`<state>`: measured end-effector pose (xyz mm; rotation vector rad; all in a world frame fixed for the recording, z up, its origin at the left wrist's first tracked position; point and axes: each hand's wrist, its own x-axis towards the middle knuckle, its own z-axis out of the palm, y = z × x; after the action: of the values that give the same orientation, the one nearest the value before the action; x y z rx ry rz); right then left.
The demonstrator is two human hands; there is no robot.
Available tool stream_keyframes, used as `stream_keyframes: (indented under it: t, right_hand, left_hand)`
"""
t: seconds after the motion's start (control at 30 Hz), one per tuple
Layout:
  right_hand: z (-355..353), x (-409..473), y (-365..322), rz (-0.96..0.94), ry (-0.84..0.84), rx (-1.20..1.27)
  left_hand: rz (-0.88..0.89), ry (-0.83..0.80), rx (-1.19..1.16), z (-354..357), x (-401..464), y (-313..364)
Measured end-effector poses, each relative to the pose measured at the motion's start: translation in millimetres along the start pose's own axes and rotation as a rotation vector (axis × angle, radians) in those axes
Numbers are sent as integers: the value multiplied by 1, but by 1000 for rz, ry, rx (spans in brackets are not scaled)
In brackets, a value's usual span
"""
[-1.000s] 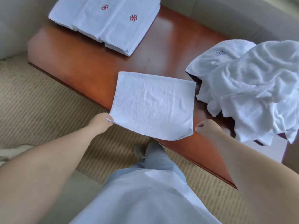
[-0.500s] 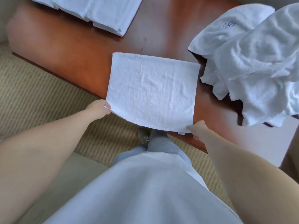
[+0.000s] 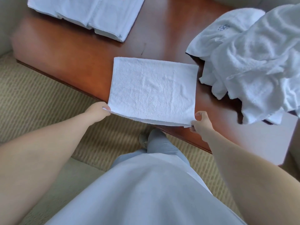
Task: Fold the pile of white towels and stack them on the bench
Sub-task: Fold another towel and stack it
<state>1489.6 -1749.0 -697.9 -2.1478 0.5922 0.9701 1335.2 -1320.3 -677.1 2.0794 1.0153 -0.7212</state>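
Glossy reddish-brown wooden tabletop (image 3: 78,62) carries crumpled white towel pile (image 3: 253,62) far right, folded white towel stack (image 3: 90,12) far left, flat folded white terry towel (image 3: 152,90) overhanging near edge, left hand (image 3: 99,109) and right hand (image 3: 200,121) pinching its near corners.

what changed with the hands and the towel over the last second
The right hand moved in from just off the flat towel and pinched its near right corner. The left hand kept pinching the near left corner. The towel stayed spread on the bench, near edge overhanging. The folded stack and the unfolded pile look untouched.
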Motion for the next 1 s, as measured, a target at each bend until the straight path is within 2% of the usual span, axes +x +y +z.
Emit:
stream_keyframes:
  t: [0.17,0.23,0.33,0.43,0.6,0.77,0.9,1.0]
  right_hand:
    - [-23,-2,-35,-182,-107,29]
    - [-32,0,-51,-220,-167,-38]
    - [-39,4,-72,-317,-77,-201]
    - [-45,13,-89,-398,46,-284]
    - [-57,33,-120,-407,75,-326]
    - [-58,60,-153,-363,43,-148]
    - [-51,87,-178,-243,46,141]
    - [-40,115,-188,-162,57,208]
  left_hand:
    - [8,42,-96,-22,-2,12]
    - [-2,57,-146,-31,0,21]
    - [-47,66,-266,-42,4,37]
    - [-44,93,-276,-52,9,51]
    - [2,121,-248,-73,27,75]
    - [-8,119,-284,-92,57,123]
    - [-16,128,-327,-101,87,158]
    - [-56,124,-342,-96,116,177]
